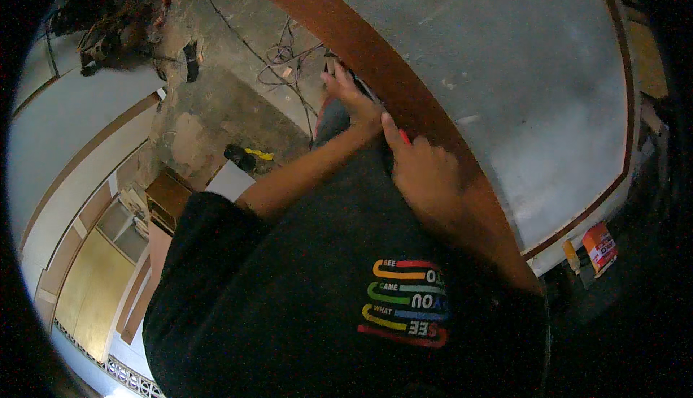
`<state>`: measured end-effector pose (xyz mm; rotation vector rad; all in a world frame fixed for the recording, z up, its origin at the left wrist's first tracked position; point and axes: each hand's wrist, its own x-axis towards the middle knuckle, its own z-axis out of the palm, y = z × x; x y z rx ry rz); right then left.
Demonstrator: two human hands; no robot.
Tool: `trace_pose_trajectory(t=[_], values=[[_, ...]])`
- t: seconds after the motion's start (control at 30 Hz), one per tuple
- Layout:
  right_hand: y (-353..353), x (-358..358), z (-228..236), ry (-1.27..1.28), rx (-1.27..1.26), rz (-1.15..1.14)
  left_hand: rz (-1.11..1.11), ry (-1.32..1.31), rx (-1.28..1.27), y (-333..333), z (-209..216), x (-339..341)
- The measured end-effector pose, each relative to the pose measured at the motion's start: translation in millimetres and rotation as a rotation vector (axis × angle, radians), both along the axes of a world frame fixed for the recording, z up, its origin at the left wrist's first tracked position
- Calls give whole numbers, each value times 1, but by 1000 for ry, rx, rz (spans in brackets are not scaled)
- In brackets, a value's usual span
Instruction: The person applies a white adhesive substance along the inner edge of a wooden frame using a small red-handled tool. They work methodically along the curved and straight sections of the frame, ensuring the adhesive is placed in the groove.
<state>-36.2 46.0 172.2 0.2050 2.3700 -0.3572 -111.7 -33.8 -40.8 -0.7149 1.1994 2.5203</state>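
Note:
My right hand (427, 178) is closed around a tool with a red handle (405, 136), most of it hidden by the fingers. Its index finger stretches toward my left wrist. Beyond it, my left hand (351, 94) lies along the brown edge band (411, 80) of a large grey panel (534, 102), fingers stretched out. A thin dark strip with a pale glint (368, 89) runs between that hand and the band; I cannot tell whether it belongs to the tool. Small dark pieces show by the left fingertips.
Tangled cable (281, 55) lies on the concrete floor at the upper left. A yellow and black item (249, 155) and a brown wooden box (167, 194) stand left of my arm. Pale cabinet panels (79, 138) line the far left. A red and white carton (600, 248) sits right.

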Motion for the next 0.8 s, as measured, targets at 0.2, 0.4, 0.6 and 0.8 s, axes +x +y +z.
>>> trace_pose_trajectory(t=[0.2, 0.4, 0.6, 0.8], values=[[3, -13, -28, 55, -5, 3, 43, -80, -11, 11, 9, -3], [6, 19, -7, -4, 25, -4, -117, 101, 78, 4, 10, 21], [10, 12, -21, 124, 13, -60, -24, -7, 33, 22, 17, 17], [13, 45, -17, 25, -5, -102, 178, -208, 14, 36, 50, 45]])
